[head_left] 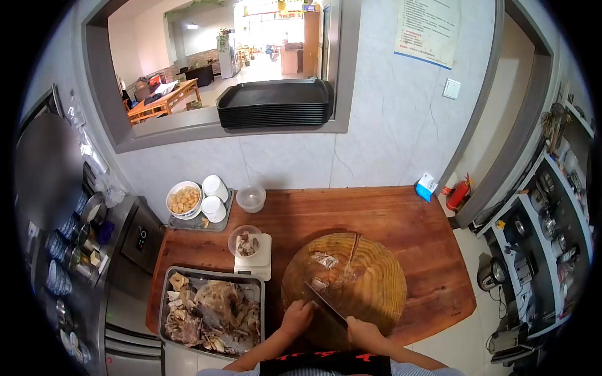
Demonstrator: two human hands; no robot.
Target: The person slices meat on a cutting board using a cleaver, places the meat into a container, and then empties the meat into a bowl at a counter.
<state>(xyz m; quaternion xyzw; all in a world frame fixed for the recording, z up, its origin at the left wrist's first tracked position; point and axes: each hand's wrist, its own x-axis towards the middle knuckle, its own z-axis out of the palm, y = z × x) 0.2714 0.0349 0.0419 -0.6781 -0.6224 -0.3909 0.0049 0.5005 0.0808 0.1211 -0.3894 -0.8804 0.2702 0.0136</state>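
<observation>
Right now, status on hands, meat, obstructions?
Right hand grips knife. Left hand close beside it, possibly in its way; hold unclear. Meat pieces lie on round chopping block.

Tan ring-patterned chopping block (376,276), reddish-brown table (433,244), white scale (263,253)

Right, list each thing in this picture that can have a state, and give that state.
Grey metal knife: gripped in the right hand
Left hand: fingers bent, beside the blade
Round brown wooden block: cracked, bearing meat pieces
Grey rectangular metal tray: loaded with meat chunks
White rectangular kitchen scale: loaded, reading illegible
Clear round plastic bowl on it: holding meat bits
White round bowl: filled with tan pieces
Black rectangular trays: stacked on the grey ledge
</observation>
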